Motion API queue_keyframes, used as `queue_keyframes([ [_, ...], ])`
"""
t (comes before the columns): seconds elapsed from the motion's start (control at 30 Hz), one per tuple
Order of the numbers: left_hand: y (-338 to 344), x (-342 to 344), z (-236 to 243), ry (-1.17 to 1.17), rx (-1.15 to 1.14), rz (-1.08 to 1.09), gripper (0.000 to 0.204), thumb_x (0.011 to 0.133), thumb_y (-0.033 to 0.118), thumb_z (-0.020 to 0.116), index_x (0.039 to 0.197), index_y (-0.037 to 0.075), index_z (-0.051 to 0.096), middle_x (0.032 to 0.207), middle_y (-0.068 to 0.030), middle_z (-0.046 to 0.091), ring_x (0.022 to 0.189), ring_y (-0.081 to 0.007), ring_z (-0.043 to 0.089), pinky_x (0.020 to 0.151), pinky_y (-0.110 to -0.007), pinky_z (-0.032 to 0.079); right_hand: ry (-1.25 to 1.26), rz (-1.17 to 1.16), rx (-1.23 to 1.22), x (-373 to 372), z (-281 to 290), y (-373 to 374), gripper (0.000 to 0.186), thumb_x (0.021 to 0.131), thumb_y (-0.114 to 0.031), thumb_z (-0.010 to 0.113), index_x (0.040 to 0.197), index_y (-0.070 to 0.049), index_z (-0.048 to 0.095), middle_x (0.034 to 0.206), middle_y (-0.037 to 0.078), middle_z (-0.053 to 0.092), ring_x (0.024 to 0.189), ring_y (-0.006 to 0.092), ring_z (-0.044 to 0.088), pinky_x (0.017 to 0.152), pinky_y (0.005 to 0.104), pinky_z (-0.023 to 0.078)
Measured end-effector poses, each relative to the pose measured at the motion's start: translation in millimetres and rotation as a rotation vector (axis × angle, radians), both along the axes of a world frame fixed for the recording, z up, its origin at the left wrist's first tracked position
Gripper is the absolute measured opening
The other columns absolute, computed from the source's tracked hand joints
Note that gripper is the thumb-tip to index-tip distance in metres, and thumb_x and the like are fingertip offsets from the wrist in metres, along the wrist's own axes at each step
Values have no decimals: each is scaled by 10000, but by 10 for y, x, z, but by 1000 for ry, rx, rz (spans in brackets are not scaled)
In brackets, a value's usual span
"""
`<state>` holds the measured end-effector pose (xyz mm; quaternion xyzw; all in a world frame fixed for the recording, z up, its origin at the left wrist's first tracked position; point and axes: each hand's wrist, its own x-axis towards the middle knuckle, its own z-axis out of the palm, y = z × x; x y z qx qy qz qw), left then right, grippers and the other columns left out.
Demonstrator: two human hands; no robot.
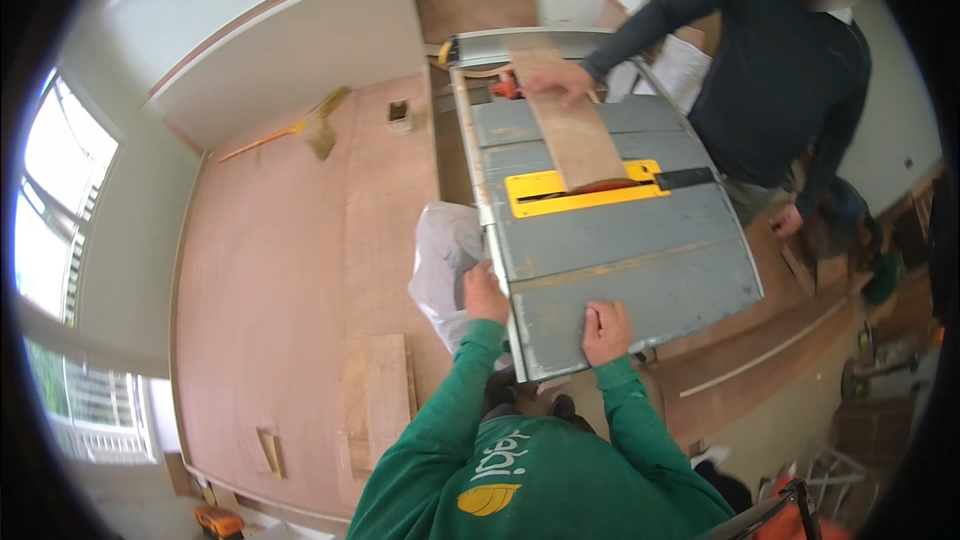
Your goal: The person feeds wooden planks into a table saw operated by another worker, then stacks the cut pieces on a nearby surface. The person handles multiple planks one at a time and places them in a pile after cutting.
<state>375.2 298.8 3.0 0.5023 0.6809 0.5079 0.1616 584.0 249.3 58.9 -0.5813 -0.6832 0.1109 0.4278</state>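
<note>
A table saw point(640, 290) with a grey top stands in front of me. Its yellow insert plate point(535, 205) surrounds the blade slot, with a black piece point(685, 178) at the right. My left hand point(484, 292) is wrapped round the saw's left side rail. At the near edge of the top, my right hand point(606, 332) rests with its fingers curled over the edge. A wooden board point(580, 145) lies across the far half, its near end over the insert plate and covering part of the slot. A co-worker's hand point(562, 78) presses on the board's far part.
A co-worker in a dark top point(775, 70) stands at the saw's far right. A white plastic bag point(440, 260) hangs beside the left rail. On the plywood floor point(270, 290) lie a broom point(315, 130), a small box point(400, 115) and a flat board point(378, 390).
</note>
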Motion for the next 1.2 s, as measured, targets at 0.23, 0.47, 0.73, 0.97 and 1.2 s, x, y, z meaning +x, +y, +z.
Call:
queue_keyframes([
  [0.23,-179,-105,209,24,-250,-63,270,873,257,584,772,7,603,581,-101,580,538,-255,546,555,-373,442,14,6,-22,20,-25,20,58,824,-89,580,859,-46,596,766,116,536,685,301,552,593,378,443],
  [0.47,-163,198,236,123,-26,-97,327,803,159,647,1049,-25,532,772,-109,476,734,-259,483,688,-373,410,424,-66,-293,247,386,486,175,877,-161,566,942,-6,618,749,60,592,578,120,556,545,277,444],
  [0.73,-199,340,181,145,17,-11,318,802,117,624,1073,-24,536,808,-126,469,758,-298,473,693,-409,392,522,-28,-172,1068,1184,1498,293,895,-277,574,999,-5,596,771,28,584,608,92,554,554,242,451],
  [0.97,-236,391,262,140,-14,22,258,832,120,603,1037,-27,550,777,-117,479,721,-278,482,666,-391,400,254,-118,-282,1447,1352,2258,431,844,-350,653,1039,29,587,896,85,603,700,134,579,561,234,462],
  [1.2,-270,420,319,176,1,41,187,860,103,570,1001,-19,572,752,-115,477,667,-268,470,624,-385,402,1139,243,-795,1897,1067,2113,584,815,-305,694,1173,96,466,1040,141,598,874,203,631,753,322,529],
])
